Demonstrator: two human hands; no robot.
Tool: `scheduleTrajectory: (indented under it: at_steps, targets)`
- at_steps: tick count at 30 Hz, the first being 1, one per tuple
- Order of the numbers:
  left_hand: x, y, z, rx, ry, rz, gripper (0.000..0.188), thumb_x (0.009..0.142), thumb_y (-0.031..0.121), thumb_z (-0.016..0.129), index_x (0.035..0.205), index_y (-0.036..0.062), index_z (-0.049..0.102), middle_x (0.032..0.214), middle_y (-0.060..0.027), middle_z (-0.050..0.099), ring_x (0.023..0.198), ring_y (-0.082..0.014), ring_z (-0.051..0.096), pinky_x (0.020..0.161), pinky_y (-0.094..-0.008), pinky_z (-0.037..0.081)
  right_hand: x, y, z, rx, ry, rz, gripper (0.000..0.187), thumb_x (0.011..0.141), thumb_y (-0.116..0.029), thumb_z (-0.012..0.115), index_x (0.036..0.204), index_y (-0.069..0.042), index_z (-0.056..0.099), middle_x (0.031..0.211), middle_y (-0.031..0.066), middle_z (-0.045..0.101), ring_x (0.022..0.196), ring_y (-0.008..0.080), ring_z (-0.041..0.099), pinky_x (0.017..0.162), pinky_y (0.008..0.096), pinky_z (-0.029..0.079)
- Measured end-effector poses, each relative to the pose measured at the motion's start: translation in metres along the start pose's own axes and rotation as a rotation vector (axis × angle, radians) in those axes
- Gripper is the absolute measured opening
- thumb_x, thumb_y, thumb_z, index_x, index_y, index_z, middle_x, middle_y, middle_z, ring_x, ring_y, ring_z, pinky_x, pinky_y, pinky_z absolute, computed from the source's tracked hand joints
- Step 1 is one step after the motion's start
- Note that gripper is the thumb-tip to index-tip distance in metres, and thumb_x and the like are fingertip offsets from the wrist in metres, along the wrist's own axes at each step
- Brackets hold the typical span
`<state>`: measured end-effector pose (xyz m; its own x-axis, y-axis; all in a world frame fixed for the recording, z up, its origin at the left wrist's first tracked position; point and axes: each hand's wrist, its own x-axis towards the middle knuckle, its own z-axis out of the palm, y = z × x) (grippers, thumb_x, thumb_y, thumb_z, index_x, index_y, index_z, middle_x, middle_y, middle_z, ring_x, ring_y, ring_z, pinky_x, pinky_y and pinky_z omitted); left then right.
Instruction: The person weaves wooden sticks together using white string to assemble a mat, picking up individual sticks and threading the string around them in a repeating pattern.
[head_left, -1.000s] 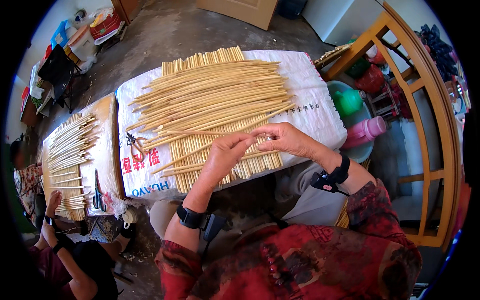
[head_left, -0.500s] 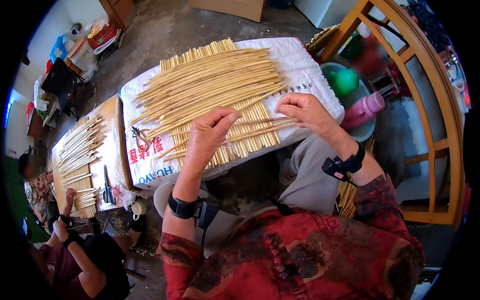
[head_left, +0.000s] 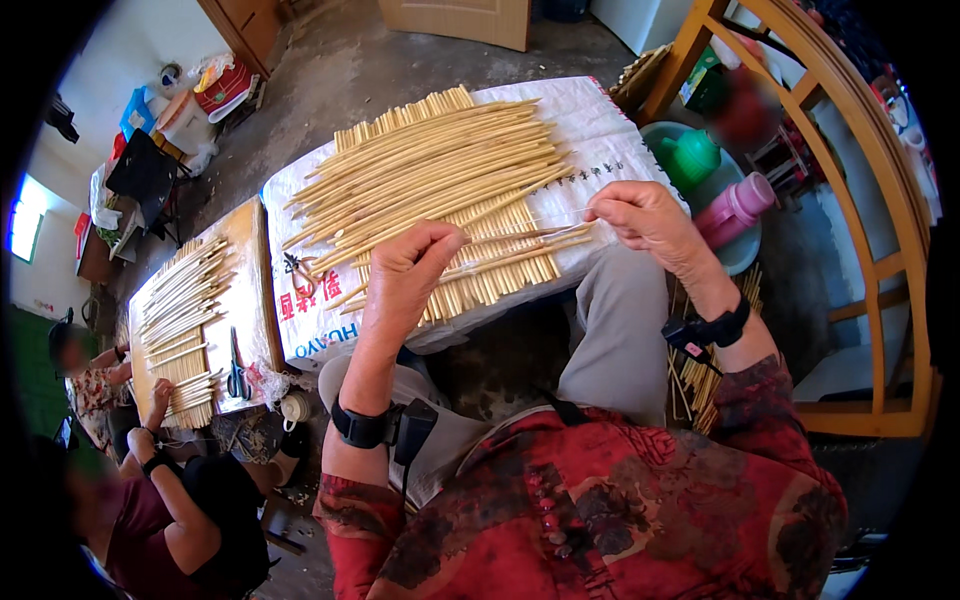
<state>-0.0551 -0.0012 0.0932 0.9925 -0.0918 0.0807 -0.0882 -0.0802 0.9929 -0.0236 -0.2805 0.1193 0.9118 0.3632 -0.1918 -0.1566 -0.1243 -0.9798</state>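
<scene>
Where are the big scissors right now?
In the head view, the big scissors lie on the left-hand table, right of its pale sticks, with crumpled clear plastic beside them, off to the left of the wearer's left hand.

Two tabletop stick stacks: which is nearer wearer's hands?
The stack on the white sheet, by the left hand; the other stack lies farther left by dark-handled scissors.

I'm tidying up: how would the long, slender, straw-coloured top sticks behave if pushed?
The top sticks would probably roll, looking round and unevenly laid. Each is likely light, being thin. They seem stiff: their ends jut past the pale straw-coloured stick row beneath without obvious drooping.
</scene>
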Motion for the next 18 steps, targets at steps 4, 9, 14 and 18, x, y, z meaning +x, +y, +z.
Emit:
scheduleTrajectory:
  at_steps: [4, 9, 14, 18]
  targets:
    - [-0.005, 0.006, -0.001, -0.061, 0.043, -0.001, 0.011, 0.086, 0.01, 0.058, 0.088, 0.0008, 0.064, 0.063, 0.0046, 0.05, 0.055, -0.0012, 0.039, 0.048, -0.0169, 0.031, -0.016, -0.012, -0.009, -0.139, 0.12, -0.11, 0.015, 0.086, -0.018, 0.057, 0.085, -0.005, 0.065, 0.061, -0.0099, 0.044, 0.048, -0.0015, 0.03, 0.042, 0.0148, 0.022]
    - [-0.011, 0.007, -0.017, -0.113, 0.122, -0.027, 0.011, 0.086, 0.01, 0.058, 0.088, 0.0004, 0.063, 0.062, 0.004, 0.049, 0.052, -0.002, 0.039, 0.047, -0.0173, 0.032, -0.028, -0.016, -0.029, -0.21, -0.062, -0.117, 0.013, 0.082, -0.016, 0.059, 0.08, -0.005, 0.064, 0.065, -0.0085, 0.051, 0.053, -0.0013, 0.036, 0.045, 0.0153, 0.026]
    - [-0.013, 0.003, -0.02, 0.35, 0.227, 0.215, 0.012, 0.085, 0.01, 0.059, 0.09, -0.001, 0.062, 0.073, -0.0009, 0.059, 0.068, -0.007, 0.052, 0.063, -0.0199, 0.041, -0.035, -0.012, -0.019, -0.231, -0.402, -0.075, 0.009, 0.078, -0.013, 0.059, 0.076, -0.004, 0.062, 0.066, -0.0063, 0.053, 0.057, -0.0006, 0.041, 0.047, 0.016, 0.03]
    - [-0.015, -0.01, -0.045, 0.412, 0.352, 0.295, 0.01, 0.084, 0.008, 0.059, 0.09, -0.0001, 0.062, 0.079, -0.005, 0.062, 0.072, -0.0072, 0.054, 0.065, -0.0216, 0.043, -0.039, -0.022, -0.027, -0.185, -0.325, 0.102, 0.007, 0.073, -0.006, 0.056, 0.069, -0.001, 0.058, 0.066, -0.0013, 0.053, 0.059, 0.0058, 0.046, 0.056, 0.0194, 0.037]
